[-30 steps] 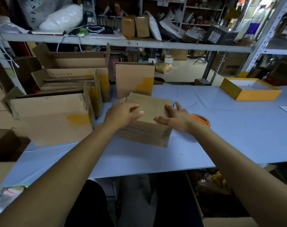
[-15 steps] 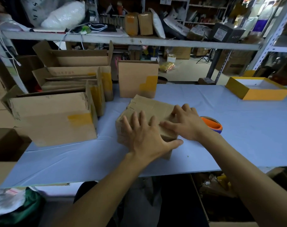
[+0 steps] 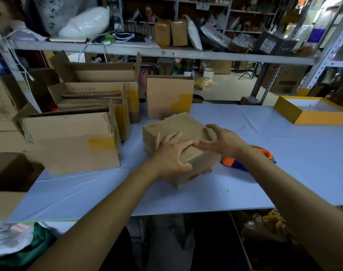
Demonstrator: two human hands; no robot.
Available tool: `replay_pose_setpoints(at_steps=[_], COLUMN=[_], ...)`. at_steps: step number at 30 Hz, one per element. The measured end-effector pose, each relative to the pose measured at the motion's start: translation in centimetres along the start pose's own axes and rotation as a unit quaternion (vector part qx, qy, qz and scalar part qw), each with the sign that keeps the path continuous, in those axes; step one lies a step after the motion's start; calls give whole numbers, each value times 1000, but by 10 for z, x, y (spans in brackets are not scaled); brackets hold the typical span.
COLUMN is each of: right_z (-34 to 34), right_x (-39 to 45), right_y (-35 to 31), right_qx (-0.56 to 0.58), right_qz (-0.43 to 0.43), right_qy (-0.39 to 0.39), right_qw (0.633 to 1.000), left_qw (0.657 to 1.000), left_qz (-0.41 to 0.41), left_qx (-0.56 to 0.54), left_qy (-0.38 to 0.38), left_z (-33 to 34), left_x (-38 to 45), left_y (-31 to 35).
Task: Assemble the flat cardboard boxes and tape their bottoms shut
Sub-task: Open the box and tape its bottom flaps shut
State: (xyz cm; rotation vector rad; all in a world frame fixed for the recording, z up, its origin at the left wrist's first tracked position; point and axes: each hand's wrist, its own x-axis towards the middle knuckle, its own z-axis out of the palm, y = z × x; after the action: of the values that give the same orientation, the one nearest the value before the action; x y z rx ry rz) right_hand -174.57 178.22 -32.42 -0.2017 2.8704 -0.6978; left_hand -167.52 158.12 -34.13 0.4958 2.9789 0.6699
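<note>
A small brown cardboard box [image 3: 186, 127] sits in the middle of the blue table [image 3: 284, 173], bottom flaps folded shut on top. My left hand [image 3: 171, 155] lies flat on the near part of those flaps, fingers spread, thumb over the front edge. My right hand [image 3: 223, 142] hovers at the box's right side with fingers straight, fingertips touching the flaps beside my left hand. An orange and blue tape dispenser [image 3: 243, 162] lies on the table just right of the box, partly hidden by my right wrist.
Several assembled boxes with yellow tape [image 3: 72, 141] stand on the table's left; another one [image 3: 169, 96] stands behind the small box. A yellow tray [image 3: 311, 112] sits at the far right. A metal shelf [image 3: 166, 52] runs across the back.
My left hand has slid from the box's left side onto its top flaps. The box has turned slightly. My right hand has shifted right and its fingers have straightened.
</note>
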Motion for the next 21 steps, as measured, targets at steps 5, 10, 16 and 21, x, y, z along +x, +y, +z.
replay_pose_setpoints(at_steps=[5,10,16,21], right_z=[3,7,13,-12], right_x=[-16,-37,-54,-41], right_y=[-8,-27,-42,-21], right_qx=[-28,-46,27,-71], right_qz=[18,8,-71,-105], right_qy=[4,-57,-209,-81], right_qw=[999,997,975,989], left_qw=[993,992,974,974], left_qz=[-39,-71,-223,-226], left_qx=[62,15,-32,12], left_qy=[-89,-102,6,4], left_z=[-17,-38,-21,-11], left_x=[15,29,44,46], left_y=[-7,-9,14,6])
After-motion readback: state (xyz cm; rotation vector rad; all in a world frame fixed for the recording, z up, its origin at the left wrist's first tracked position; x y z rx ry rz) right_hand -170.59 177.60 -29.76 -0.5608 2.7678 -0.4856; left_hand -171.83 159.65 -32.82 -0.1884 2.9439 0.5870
